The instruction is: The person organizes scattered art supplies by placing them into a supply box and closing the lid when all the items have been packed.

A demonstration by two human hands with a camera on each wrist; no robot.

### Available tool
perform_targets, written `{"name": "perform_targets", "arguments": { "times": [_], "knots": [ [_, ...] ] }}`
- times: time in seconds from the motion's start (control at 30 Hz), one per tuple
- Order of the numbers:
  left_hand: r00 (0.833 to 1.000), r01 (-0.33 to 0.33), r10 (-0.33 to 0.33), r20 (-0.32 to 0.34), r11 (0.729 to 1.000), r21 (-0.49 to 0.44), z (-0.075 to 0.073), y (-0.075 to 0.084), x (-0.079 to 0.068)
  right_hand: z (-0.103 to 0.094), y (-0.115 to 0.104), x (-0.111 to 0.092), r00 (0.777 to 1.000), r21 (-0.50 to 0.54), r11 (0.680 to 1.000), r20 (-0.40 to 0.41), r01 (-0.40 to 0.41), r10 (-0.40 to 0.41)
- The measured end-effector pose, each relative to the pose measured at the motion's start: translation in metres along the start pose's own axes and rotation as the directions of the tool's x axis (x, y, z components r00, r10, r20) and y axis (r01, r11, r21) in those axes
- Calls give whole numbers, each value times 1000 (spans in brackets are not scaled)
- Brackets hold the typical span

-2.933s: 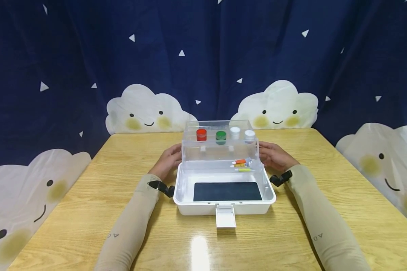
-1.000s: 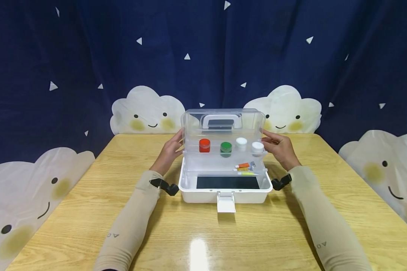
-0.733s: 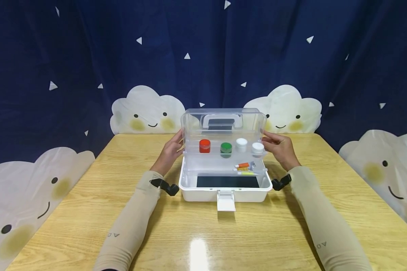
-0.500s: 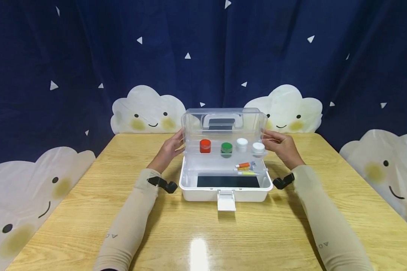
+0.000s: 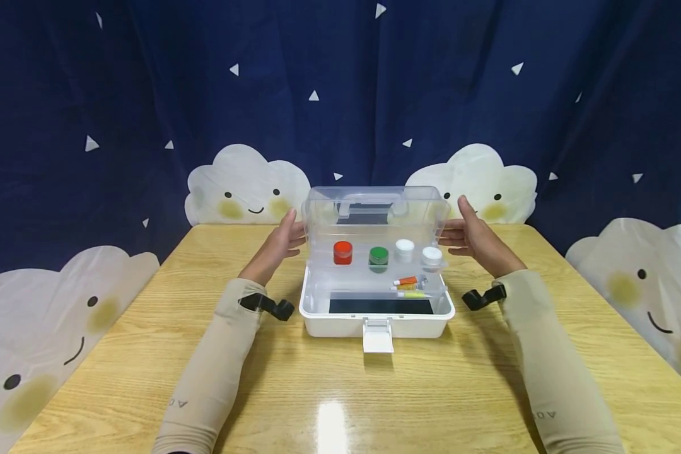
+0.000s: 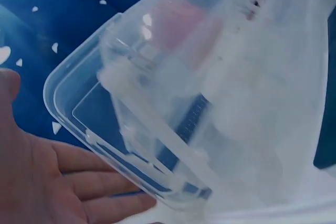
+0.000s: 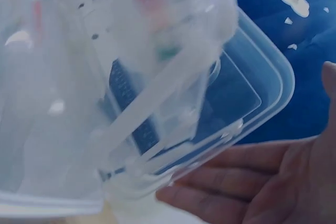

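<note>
A white box (image 5: 340, 326) stands with its clear lid (image 5: 320, 217) raised at the back and its clear trays lifted out in steps. My left hand (image 5: 275, 246) is at the lid's left side, fingers straight and thumb up. On the opposite side my right hand (image 5: 479, 243) mirrors it, palm turned toward the lid. In both wrist views the fingertips are right at the lid's rim, and neither hand grips anything. The upper tray carries a red jar (image 5: 343, 253), a green jar (image 5: 378, 260) and two white-topped jars (image 5: 405, 250). Small orange (image 5: 405, 281) and yellow (image 5: 413, 294) tubes lie on the lower tray.
A dark flat panel (image 5: 381, 307) lies in the box's bottom. The white latch (image 5: 378, 342) hangs down in front. The box rests on a wooden table (image 5: 250, 391), with a blue curtain (image 5: 340, 50) printed with clouds behind.
Since the earliest frame the lid and trays have come up into view. In the last half second both hands have loosened from the sides, thumbs raised, and the jars sit slightly lower.
</note>
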State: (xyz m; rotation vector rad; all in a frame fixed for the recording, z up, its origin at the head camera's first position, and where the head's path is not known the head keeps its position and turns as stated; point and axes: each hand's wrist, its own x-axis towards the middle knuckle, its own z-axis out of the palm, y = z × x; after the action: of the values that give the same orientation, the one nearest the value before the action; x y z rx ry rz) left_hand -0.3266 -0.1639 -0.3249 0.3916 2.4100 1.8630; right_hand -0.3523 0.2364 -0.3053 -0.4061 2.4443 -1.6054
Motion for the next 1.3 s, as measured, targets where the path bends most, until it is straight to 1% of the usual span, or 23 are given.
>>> {"name": "perform_targets", "arguments": {
  "times": [0.1, 0.2, 0.3, 0.47, 0.57, 0.63, 0.8, 1.1, 1.3],
  "knots": [
    [999, 41, -41, -25, 999, -8, 3, 7, -3, 1, -7, -6, 999, -24, 1000, 31, -11, 11],
    [996, 67, -67, -53, 998, -15, 6, 13, -4, 3, -12, -10, 999, -51, 998, 30, -31, 32],
    [992, 86, -84, -91, 996, 20, 9, 16, -6, 6, -17, -12, 999, -73, 996, 21, -49, 51],
    [980, 122, -103, -168, 987, 102, 12, 20, -9, 9, -22, -14, 997, -98, 992, 3, -82, 82],
    [975, 125, -97, -198, 983, 133, 14, 22, -10, 10, -25, -14, 995, -115, 988, -3, -100, 101],
    [972, 116, -79, -222, 980, 161, 16, 22, -11, 10, -26, -14, 994, -124, 986, -4, -108, 109],
    [958, 115, -51, -283, 970, 214, 19, 22, -12, 11, -25, -13, 995, -142, 985, -4, -101, 101],
    [960, 129, -71, -271, 971, 203, 19, 24, -14, 11, -23, -15, 995, -165, 982, -52, -94, 86],
    [961, 135, -77, -266, 969, 209, 18, 24, -14, 12, -23, -17, 996, -171, 982, -49, -82, 75]
  ]
}}
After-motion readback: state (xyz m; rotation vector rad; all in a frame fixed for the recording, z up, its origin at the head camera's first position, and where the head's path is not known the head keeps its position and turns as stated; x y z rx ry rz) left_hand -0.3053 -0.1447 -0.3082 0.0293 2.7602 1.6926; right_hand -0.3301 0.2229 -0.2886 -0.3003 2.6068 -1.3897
